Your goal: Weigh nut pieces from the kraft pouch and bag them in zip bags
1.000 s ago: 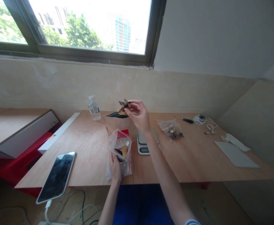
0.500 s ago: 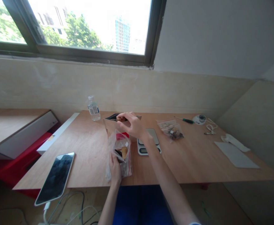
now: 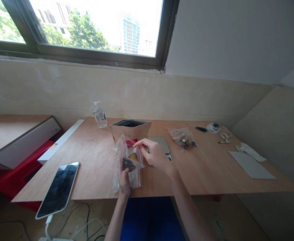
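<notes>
My left hand (image 3: pixel 124 180) is wrapped round a clear zip bag (image 3: pixel 124 150) from its lower left side. Inside the bag lie a tan-brown piece (image 3: pixel 133 156) and dark pieces (image 3: pixel 128 164); I cannot make out their kind. My right hand (image 3: pixel 153 154) is at the bag's open mouth, fingertips closed on its upper right edge. Just behind the bag stands a kraft paper pouch (image 3: pixel 118 131), its dark-lined top gaping. A kitchen scale (image 3: pixel 163 143) sits to the right, partly hidden by my right hand. More clear plastic lies under the held bag.
Another zip bag (image 3: pixel 183 138) of dried pieces lies right of the scale. Farther right are a screwdriver (image 3: pixel 201 129), a white camera-like device (image 3: pixel 213 127) with cable, and a white sheet (image 3: pixel 251 165). A water bottle (image 3: pixel 100 115) stands back left; a phone (image 3: pixel 58 189) overhangs the front left edge.
My right hand has come down from the pouch's mouth, where it held a brown piece, to the zip bag's edge. That piece no longer shows in my fingers. The bag is tilted differently.
</notes>
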A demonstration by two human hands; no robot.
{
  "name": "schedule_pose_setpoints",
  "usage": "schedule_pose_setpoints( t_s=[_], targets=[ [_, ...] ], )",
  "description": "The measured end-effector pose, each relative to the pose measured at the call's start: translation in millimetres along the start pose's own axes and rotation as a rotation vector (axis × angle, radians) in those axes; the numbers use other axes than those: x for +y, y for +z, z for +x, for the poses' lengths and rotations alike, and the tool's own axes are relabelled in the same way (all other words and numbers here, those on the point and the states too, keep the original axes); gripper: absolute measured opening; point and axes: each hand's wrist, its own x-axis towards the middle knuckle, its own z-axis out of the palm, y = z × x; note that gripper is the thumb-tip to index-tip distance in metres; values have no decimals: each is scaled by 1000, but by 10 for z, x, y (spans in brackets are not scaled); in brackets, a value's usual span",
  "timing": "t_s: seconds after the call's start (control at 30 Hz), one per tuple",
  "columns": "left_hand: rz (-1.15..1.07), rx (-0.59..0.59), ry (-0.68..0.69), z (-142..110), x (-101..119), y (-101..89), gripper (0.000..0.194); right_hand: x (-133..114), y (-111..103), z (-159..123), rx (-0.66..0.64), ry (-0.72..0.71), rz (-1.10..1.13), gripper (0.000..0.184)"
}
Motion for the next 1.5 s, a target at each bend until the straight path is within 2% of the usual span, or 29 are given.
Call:
schedule_pose_setpoints(
  t_s=[0.17,0.27,0.33,0.47,0.6,0.73,0.87,1.0,1.17,1.33,1.5],
  targets=[
    [61,-102,21,-97,220,105,59,194,-9,-120,-232,139,-84,20],
    [126,-125,35,-123,355,169,60,279,-15,-115,-352,169,-11,25],
    [173,-130,32,-117,419,193,60,319,-8,-112,-379,195,54,26],
    [224,-128,18,-82,461,190,54,395,1,-116,-340,273,192,33],
    [230,-85,-18,-66,447,167,51,447,-51,-118,-307,293,312,31],
    [234,-53,-76,-69,480,186,47,429,-92,-118,-275,316,412,33],
    [231,-49,-129,-68,543,213,42,398,-31,-126,-240,325,525,33],
    [265,-46,-137,-58,552,183,39,414,69,-147,-199,248,498,31],
    [358,-42,-122,-60,484,115,38,487,141,-181,-254,273,571,46],
    [434,2,-48,-92,485,127,38,506,164,-213,-254,215,460,33],
    [390,4,-57,-98,621,173,37,428,172,-227,-219,230,402,33]
  ],
)
